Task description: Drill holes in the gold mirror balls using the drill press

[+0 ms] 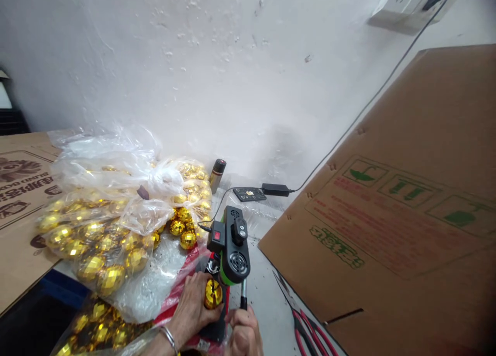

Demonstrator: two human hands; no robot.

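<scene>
My left hand, with a silver bangle at the wrist, grips a gold mirrored ball between thumb and fingers. A dark line runs across the ball's top. The ball sits at the front of a small bench drill press, which has a black vented top, a green edge and a red switch. My right hand is closed around the black-ended lever on the machine's right side. The drill's tip is hidden from above. A clear plastic bag full of similar gold balls lies to the left.
Scissors with red-and-black handles lie right of the machine, beside a large cardboard box. A black adapter and its cable run to a wall socket. A spray can stands by the wall. More bagged balls lie at lower left.
</scene>
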